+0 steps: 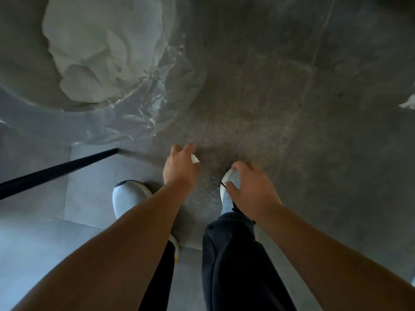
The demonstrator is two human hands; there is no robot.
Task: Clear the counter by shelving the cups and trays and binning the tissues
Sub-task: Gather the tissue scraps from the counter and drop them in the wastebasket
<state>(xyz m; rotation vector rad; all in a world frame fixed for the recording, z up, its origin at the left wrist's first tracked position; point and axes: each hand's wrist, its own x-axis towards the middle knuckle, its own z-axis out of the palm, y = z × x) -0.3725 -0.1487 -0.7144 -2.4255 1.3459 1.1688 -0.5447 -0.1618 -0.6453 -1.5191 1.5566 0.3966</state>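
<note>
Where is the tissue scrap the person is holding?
The tissue scrap sits just left of centre in the head view, pinched by the left hand above the floor, down-right of the lined bin.

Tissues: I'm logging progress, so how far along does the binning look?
Done: a heap of white tissues lies in the lined bin. In hand: the left hand pinches a small tissue scrap near the bin; the right hand looks empty. Left: a white scrap lies on the floor at the right edge. Counter, cups and trays are out of view, so shelving cannot be judged.
</note>
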